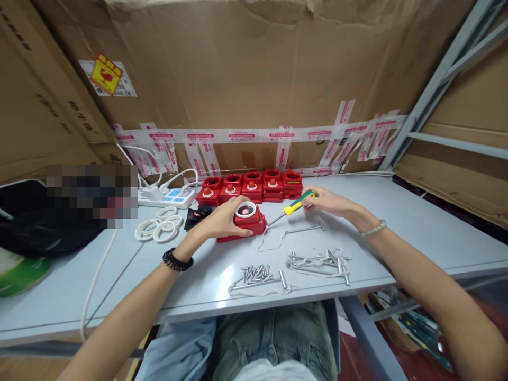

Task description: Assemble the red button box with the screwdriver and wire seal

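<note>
My left hand [223,219] grips a red box [251,227] with a white ring [246,209] around its dark round top. In my right hand [323,202] is a screwdriver [295,205] with a green and yellow handle, its shaft pointing left at the right end of the box. White string trails from that end towards a metal T-shaped rod [305,229] lying on the table. Nearer the front edge are a pile of screws [257,273], another rod beside it, and a tangle of metal rods with string [317,261].
Several red boxes [252,186] stand in a row behind my hands. White rings [165,229] and a black part [195,217] lie at left, near a power strip [169,198]. Large taped cardboard [254,79] rises behind the table.
</note>
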`<state>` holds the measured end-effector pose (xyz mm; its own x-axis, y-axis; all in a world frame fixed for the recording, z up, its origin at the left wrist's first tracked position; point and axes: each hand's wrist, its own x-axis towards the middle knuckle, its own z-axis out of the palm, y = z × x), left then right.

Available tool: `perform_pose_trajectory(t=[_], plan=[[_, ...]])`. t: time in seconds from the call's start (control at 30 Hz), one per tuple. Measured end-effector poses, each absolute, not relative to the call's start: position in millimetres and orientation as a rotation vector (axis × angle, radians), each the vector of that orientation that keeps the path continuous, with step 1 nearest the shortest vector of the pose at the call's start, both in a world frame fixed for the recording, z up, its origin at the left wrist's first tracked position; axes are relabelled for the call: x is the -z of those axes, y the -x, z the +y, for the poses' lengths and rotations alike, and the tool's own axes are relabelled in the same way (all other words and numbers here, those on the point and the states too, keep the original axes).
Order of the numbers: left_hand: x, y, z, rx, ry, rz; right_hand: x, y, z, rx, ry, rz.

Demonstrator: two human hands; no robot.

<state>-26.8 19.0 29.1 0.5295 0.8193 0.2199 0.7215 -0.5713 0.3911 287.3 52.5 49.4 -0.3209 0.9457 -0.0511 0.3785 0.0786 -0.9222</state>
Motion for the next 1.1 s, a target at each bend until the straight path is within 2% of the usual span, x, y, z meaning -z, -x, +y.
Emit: perform_pose_trajectory(t=[0.13, 0.3, 0.5, 0.77, 1.0, 1.1], plan=[[-31.5, 18.8, 13.0, -0.484, -2.731, 1.524, -47.8, -290.5, 52.8, -1.186, 1.353, -1.899], [-34.3, 3.1, 10.8, -0.378, -3.031, 1.282, -41.3, -295.8, 54.3, -1.055, 1.475, -2.057], [-30.7, 0.2, 15.8, -0.329, -3.055, 1.134, -32.2, -296.5, 55.9, -0.894, 1.629, -2.071], [-32.4, -2.8, 14.0, -0.261, -3.093, 1.123, -44.9, -297.1, 47.3, -1.116, 1.460, -2.123], [-33.2, -5.3, 12.6, -0.238, -3.096, 1.130, -35.6, -295.8, 51.7, -1.101, 1.504, -2.065], [-33.3, -5.4, 12.4, -0.242, -3.096, 1.133, -40.6, -297.1, 49.4, -1.212, 1.454, -2.047]])
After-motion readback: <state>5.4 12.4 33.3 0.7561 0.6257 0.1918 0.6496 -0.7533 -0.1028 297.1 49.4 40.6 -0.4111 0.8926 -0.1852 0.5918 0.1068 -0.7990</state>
